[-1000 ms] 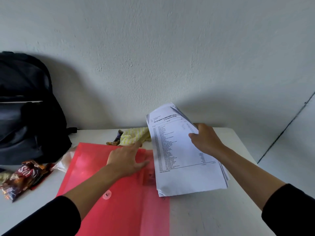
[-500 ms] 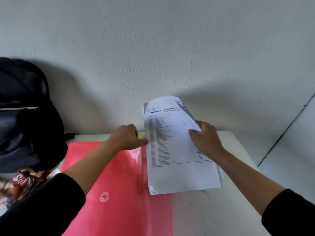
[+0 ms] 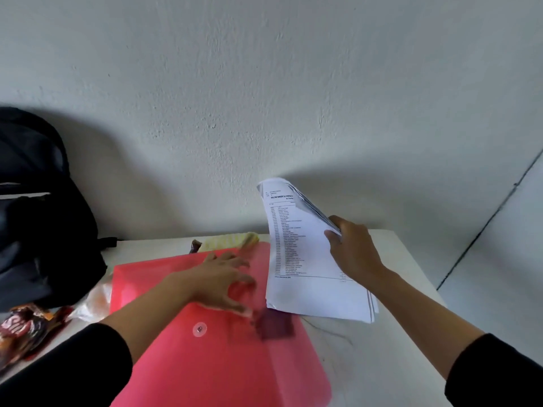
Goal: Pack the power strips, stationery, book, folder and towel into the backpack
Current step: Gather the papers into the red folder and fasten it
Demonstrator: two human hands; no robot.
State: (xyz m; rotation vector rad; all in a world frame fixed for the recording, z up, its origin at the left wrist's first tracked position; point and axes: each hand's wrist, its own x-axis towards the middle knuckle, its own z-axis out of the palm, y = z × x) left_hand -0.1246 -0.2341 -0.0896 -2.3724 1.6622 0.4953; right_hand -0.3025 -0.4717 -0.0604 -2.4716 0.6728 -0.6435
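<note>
A red translucent folder (image 3: 223, 356) with a snap button lies on the white table (image 3: 382, 348). My left hand (image 3: 224, 277) rests on the folder's flap with fingers spread; it is blurred. My right hand (image 3: 352, 248) grips a stack of printed papers (image 3: 299, 259) by its right edge, tilted up, its lower edge just over the folder's right side. A yellow towel (image 3: 232, 240) peeks out behind the folder. The black backpack (image 3: 38, 218) stands at the left against the wall.
Snack wrappers (image 3: 23, 330) and a clear plastic bag (image 3: 94, 301) lie at the left in front of the backpack. The table's right edge drops off beyond my right arm. A white wall runs close behind the table.
My left hand came back from the folder's far edge and now lies spread on the flap. The paper stack tilted more upright and shifted slightly right. The towel is visible again.
</note>
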